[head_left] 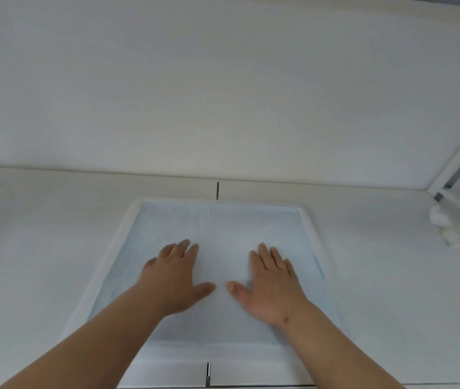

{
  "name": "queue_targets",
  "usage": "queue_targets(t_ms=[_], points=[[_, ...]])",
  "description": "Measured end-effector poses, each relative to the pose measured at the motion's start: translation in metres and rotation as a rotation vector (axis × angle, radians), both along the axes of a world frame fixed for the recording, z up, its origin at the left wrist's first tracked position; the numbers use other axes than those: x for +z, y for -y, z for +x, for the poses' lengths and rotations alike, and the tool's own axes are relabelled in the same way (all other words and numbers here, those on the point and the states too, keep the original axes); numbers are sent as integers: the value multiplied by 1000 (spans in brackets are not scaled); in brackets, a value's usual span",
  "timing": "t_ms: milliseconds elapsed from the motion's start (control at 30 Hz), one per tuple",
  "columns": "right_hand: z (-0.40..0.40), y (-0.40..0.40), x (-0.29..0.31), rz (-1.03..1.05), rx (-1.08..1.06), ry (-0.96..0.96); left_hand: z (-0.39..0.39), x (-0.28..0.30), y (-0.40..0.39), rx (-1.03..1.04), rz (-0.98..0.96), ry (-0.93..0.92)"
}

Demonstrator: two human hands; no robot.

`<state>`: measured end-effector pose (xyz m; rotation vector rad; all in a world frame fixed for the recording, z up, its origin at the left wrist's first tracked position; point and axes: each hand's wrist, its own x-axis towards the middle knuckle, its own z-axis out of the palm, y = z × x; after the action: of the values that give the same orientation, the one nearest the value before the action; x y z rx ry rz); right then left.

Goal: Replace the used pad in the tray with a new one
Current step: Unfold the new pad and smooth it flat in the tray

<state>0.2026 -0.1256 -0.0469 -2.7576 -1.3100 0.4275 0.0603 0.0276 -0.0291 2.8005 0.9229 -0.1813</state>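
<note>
Two bare forearms reach out over one tray, both hands flat on one pad.

Left hand point(174, 279) and right hand point(271, 284) lie palm down, fingers straight and spread, thumbs pointing inward and near each other, on the pale blue pad point(220, 228) lining the white tray point(132, 213). Farther right on the white surface point(41, 234), two small white crumpled lumps point(444, 224) sit beside the wall.

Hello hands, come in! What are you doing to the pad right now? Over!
Left hand and right hand open, flat on pad. Pad spread in tray. White wads off right, clear. Over.
</note>
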Motion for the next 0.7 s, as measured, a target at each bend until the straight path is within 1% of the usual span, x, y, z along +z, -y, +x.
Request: queue_targets(t_ms=[133, 300, 533, 633, 700], points=[[2, 13, -4, -48, -9, 16, -9, -9, 0, 52, -31, -98], [12, 34, -5, -34, -89, 2, -23, -12, -10, 141, -79, -118], [15, 43, -5, -6, -123, 0, -41, -16, -17, 193, -81, -73], [15, 43, 2, -44, -103, -42, -44, -11, -15, 165, -76, -64], [12, 44, 9, -66, -53, -72, -43, -1, -10, 107, -43, -16]])
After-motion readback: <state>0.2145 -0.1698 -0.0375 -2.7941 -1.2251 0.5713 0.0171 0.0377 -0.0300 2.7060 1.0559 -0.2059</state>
